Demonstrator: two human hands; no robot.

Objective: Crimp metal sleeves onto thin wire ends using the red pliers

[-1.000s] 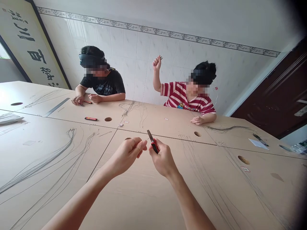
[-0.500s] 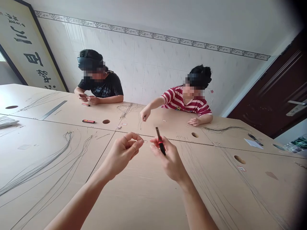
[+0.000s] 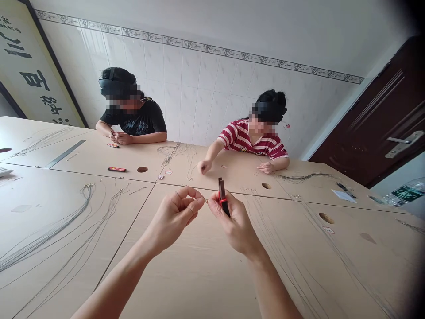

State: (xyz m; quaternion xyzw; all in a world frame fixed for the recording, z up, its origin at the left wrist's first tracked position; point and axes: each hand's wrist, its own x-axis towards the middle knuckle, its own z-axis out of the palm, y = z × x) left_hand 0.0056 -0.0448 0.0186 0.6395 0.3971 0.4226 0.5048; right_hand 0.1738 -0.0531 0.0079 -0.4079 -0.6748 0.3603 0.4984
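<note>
Tiled wall [image 3: 189, 71] is forming the backdrop, and a dark door [image 3: 375, 119] is standing at the right. Across the jointed table [image 3: 186, 274], a person in a black shirt [image 3: 142, 119] and a person in a striped shirt [image 3: 255, 137] are sitting at the far edge.

Work position: both hands are meeting above the near panel. The left hand [image 3: 175, 212] is pinching a small piece [image 3: 206, 200] between thumb and forefinger. The right hand [image 3: 237, 221] is holding pliers [image 3: 222, 192] in its grasp, while its thumb tip is meeting the same piece from the other side. The pliers' jaws are pointing up and away, with nothing visible between them. Fine detail on the piece is remaining too small to identify.

Stock: a wire bundle [image 3: 63, 231] is lying to the left, and loose strands [image 3: 275, 248] are lying to the right, both apart from the hands.

Step in hand: the fingers are apparently positioning or adjusting the piece, with the pliers waiting. The next move is probably calling for a steady left pinch while the right hand is turning the jaws toward the piece.
</note>
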